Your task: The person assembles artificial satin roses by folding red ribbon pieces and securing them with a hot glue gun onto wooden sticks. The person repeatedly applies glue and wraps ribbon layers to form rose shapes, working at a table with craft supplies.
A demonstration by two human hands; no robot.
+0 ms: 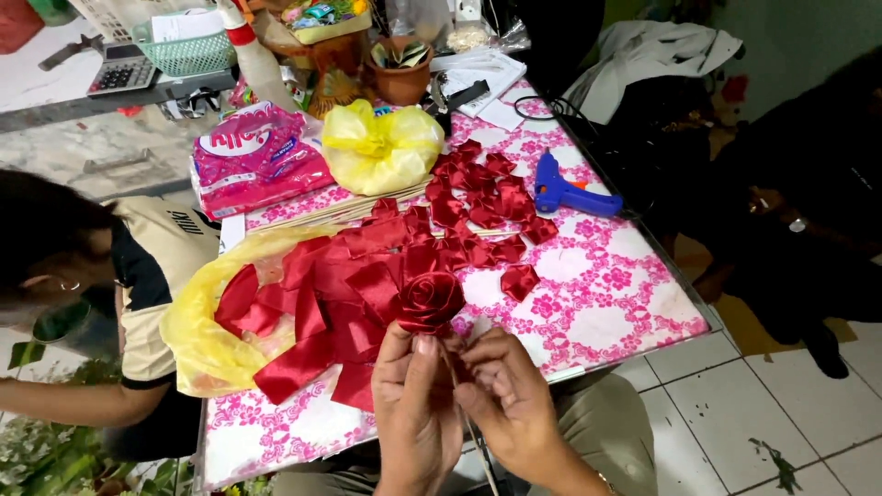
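The red ribbon rose [430, 298] sits at the near edge of the tabletop [606, 312], on a thin stick [473, 432] that we hold between both hands. Our left hand [415, 418] is curled closed around the stem just under the bloom, thumb pressed against its base. Our right hand [510, 400] is closed too, fingers pinching the stick just beside the left. Left of the rose, a yellow plastic bag [197, 335] lies open with cut red ribbon pieces [322, 312] spilling from it. Farther back, a knotted yellow bag [381, 147] sits shut, its contents hidden. A brown pot [401, 81] holds folded papers, and a green basket [188, 50] holds white paper. A blue glue gun [565, 193] lies to the right.
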